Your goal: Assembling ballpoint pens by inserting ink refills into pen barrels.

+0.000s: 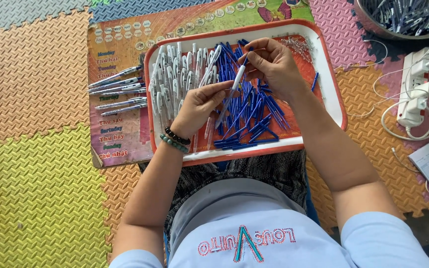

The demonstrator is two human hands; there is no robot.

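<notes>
A red-rimmed tray (334,94) rests on my lap. It holds a row of white pen barrels (175,74) on its left and a heap of blue refills (254,114) in the middle. My left hand (199,106) grips the lower end of a white pen barrel (236,82) that slants up to the right. My right hand (273,63) pinches the upper tip of that same pen, where a blue piece shows. Both hands hover over the blue heap.
Several finished pens (117,87) lie on a colourful printed board (120,54) left of the tray. Small metal springs (301,47) sit at the tray's upper right. A metal bowl (373,27) of pen parts, a white power strip (413,84) and cables lie at the right on foam mats.
</notes>
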